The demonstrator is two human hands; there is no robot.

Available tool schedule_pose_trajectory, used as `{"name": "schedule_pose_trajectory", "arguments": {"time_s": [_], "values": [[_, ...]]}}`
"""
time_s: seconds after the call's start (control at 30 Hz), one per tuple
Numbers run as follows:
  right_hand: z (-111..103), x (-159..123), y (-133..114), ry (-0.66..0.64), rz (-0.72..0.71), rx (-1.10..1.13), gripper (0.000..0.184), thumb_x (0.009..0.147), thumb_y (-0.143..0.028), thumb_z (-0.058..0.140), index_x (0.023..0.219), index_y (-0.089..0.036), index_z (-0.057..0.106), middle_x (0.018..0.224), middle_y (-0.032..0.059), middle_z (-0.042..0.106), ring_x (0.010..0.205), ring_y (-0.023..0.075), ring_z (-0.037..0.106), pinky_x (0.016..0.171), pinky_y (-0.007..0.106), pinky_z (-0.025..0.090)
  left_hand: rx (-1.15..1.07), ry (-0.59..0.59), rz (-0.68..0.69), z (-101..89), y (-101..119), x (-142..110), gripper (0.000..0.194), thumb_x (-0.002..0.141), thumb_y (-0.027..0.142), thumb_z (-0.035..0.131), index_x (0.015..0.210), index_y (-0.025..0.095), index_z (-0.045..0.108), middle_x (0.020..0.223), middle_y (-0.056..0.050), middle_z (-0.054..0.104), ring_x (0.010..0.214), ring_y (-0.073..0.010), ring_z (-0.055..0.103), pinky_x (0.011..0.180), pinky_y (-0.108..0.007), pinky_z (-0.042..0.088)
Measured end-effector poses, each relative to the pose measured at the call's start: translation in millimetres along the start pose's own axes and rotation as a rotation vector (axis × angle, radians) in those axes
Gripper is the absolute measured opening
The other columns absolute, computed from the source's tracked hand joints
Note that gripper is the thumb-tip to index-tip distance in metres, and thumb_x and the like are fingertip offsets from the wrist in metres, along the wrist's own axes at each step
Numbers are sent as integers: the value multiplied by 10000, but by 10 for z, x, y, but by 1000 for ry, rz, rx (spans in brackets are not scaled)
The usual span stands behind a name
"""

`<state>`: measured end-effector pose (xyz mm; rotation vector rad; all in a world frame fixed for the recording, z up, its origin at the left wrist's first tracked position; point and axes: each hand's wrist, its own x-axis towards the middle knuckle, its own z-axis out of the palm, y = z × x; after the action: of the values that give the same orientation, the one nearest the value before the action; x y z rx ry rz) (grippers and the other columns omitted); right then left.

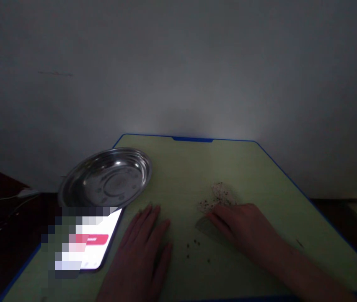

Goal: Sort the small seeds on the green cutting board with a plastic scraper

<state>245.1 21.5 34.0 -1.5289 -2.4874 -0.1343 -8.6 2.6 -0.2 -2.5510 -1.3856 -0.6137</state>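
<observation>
My left hand (143,247) lies flat on the light green tabletop with its fingers spread, holding nothing. My right hand (238,220) reaches in from the right, thumb and fingers together at the near edge of a small heap of pale grains mixed with dark bits (220,193). Whatever is in its fingertips, if anything, is too small or hidden to make out. Between the hands, several loose dark bits (195,242) are scattered on the table, apart from the heap.
A shiny round steel basin (118,182) stands at the table's left side, behind a phone (95,247) with a lit screen, partly pixelated. Blue edging (192,139) runs round the table (178,163). Beyond the far edge is a plain wall (178,75). White cables (24,193) hang at the far left.
</observation>
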Motion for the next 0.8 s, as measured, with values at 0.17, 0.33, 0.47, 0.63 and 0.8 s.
{"name": "schedule_pose_trajectory", "arguments": {"time_s": [0.17, 0.33, 0.47, 0.63, 0.8], "values": [[-22, -106, 27, 4, -78, 95, 459, 999, -358, 307, 706, -201, 624, 580, 4, 677, 478, 153, 641, 483, 283, 307, -10, 9, -4, -10, 4, -25, 378, 858, 362, 510, 1204, 220, 567, 1367, -143, 536, 1226, -335, 529, 865, -527, 543], [-10, -97, -17, -24, -79, 99, 426, 986, -349, 356, 696, -200, 630, 563, 4, 671, 471, 153, 633, 479, 288, 291, -24, 1, -17, 5, -5, -45, 399, 854, 372, 517, 1223, 226, 559, 1388, -133, 517, 1249, -332, 506, 895, -529, 526], [21, 9, -45, -43, -72, 74, 345, 958, -324, 429, 705, -203, 631, 598, 3, 692, 502, 152, 642, 493, 281, 293, -18, 5, -9, 17, -11, -50, 381, 859, 360, 506, 1209, 222, 567, 1377, -144, 526, 1237, -335, 518, 880, -538, 532], [55, 75, -3, -47, -39, -23, 282, 935, -317, 476, 732, -211, 642, 592, 2, 699, 494, 164, 643, 486, 280, 278, -29, -2, -27, -7, -17, -70, 371, 869, 329, 485, 1218, 228, 559, 1375, -125, 533, 1246, -317, 513, 899, -525, 526], [41, 195, -98, -28, -105, -62, 299, 926, -325, 490, 688, -197, 620, 556, 3, 685, 463, 149, 628, 452, 272, 246, -60, 49, -38, 2, -24, -31, 362, 880, 244, 438, 1227, 224, 536, 1320, -113, 586, 1196, -281, 565, 903, -491, 535]]}}
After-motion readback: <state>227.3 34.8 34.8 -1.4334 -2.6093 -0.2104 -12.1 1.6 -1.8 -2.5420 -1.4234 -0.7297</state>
